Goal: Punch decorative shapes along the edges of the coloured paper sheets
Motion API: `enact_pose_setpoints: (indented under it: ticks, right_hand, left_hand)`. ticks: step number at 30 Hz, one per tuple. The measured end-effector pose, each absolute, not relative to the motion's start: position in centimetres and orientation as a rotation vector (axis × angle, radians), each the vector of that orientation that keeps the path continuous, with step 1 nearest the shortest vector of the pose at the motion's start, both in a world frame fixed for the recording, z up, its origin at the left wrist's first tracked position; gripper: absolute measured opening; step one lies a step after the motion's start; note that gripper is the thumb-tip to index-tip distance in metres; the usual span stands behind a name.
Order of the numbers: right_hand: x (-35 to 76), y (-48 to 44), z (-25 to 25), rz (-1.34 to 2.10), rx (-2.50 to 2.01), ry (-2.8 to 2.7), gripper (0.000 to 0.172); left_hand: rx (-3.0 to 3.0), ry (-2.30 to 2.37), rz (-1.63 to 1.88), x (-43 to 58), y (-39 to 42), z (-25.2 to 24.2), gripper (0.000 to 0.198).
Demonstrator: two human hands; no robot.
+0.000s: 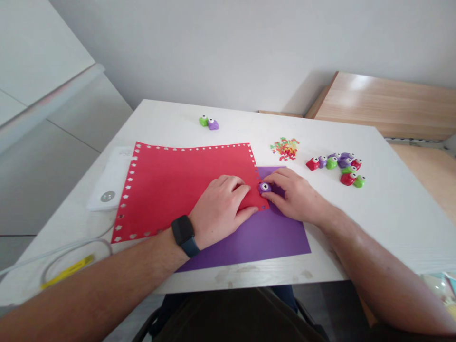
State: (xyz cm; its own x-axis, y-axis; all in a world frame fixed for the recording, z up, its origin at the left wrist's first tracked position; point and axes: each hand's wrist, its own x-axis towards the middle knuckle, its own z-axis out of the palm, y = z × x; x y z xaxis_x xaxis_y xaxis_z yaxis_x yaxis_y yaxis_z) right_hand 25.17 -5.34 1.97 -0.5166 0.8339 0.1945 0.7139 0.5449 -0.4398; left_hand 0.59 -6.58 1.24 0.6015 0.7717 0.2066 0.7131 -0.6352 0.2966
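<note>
**White table, red sheet, a punch at its right edge**

White tabletop [392,209] fills the view, with a pale wall behind it and a wooden surface [384,102] off to the far right. You have a red sheet [178,185] lying partly over a purple sheet [256,237], and rows of small punched holes run along the red sheet's left, far and right edges.

Your left hand [223,204] lies palm down on the near right corner of the red sheet, fingers loosely bent and pressing on the paper. It grips nothing. A dark watch [184,235] sits on that wrist.

Your right hand [295,194] has thumb and fingers closed around a small purple punch [264,187], which sits at the red sheet's right edge, just beside your left fingertips.

Further right lies a cluster of punches [338,167] in red, green and purple, with a little pile of coloured paper bits [285,148] near it. Two more punches [208,122] sit touching at the far edge. A white device [110,183] rests just left of the red sheet.
</note>
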Motion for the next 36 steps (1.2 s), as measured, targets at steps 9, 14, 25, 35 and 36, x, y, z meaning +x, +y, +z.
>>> enact_pose_setpoints:
  ticks: [9, 14, 25, 35, 36]
  right_hand:
    - [25.14, -5.43, 1.9, 0.403, -1.239, -2.409, 0.015]
    - [25.06, -5.45, 1.77, 0.391, -1.266, -2.406, 0.013]
    - [25.0, -5.5, 1.78, 0.393, -1.287, -2.393, 0.013]
    - [25.24, -5.5, 1.9, 0.398, -1.261, -2.411, 0.018]
    - [25.26, -5.58, 2.01, 0.4, -1.254, -2.411, 0.021]
  left_hand:
    - [2.644, 1.209, 0.51, 0.46, -6.62, 0.87, 0.037]
    - [2.644, 1.204, 0.514, 0.5, -6.54, 0.81, 0.038]
    - [2.641, 1.196, 0.511, 0.45, -6.59, 0.85, 0.039]
    - [2.638, 1.186, 0.522, 0.51, -6.6, 0.92, 0.039]
    - [2.637, 1.188, 0.521, 0.52, -6.6, 0.93, 0.039]
